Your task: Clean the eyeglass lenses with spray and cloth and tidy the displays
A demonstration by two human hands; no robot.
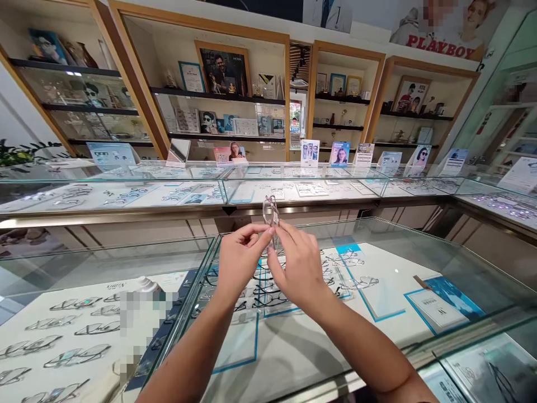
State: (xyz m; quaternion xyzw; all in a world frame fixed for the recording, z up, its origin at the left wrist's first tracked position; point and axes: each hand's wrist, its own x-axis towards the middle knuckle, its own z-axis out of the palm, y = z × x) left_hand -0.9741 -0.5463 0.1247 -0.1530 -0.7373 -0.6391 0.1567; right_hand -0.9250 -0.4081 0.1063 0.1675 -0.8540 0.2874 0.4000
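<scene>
A pair of eyeglasses [271, 210] with thin, pinkish metal rims is held up on end between my two hands, above a glass display case. My left hand [242, 254] pinches the frame from the left with thumb and forefinger. From the right, my right hand [300, 263] grips it with its fingertips, the thumb lower down. One lens shows above the fingers; the lower part is partly covered by them. Beneath my hands, several dark-rimmed glasses [268, 299] lie in rows inside the case.
The glass case's right part holds a blue-edged tray [380, 305] and a blue-and-white card [444, 302]. At left, more eyeglasses [78, 355] lie on white. A long glass counter [293, 204] with standing cards crosses behind, before wood-framed shelves [226, 25].
</scene>
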